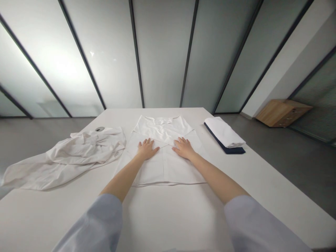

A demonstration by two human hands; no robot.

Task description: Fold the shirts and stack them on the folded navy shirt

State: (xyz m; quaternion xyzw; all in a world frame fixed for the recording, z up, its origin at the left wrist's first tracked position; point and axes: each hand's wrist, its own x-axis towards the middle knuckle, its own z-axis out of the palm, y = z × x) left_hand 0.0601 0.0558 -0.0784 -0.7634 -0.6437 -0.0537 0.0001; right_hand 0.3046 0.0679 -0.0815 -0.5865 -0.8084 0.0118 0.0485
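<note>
Left hand [147, 150], right hand [184, 148] down flat now, fingers [150, 142] spread open, released on a white, seemingly cotton shirt [164, 171]!

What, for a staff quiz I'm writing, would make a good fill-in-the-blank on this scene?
The left hand and right hand rest on the flat white collared garment with palms facing ____.
The crumpled white cloth lies to the person's ____ of that garment.
The folded white cloth lies on a darker folded cloth of ____ colour.
The low cabinet beyond the table looks made of ____.

Missing words: down; left; dark blue; wood.
</note>
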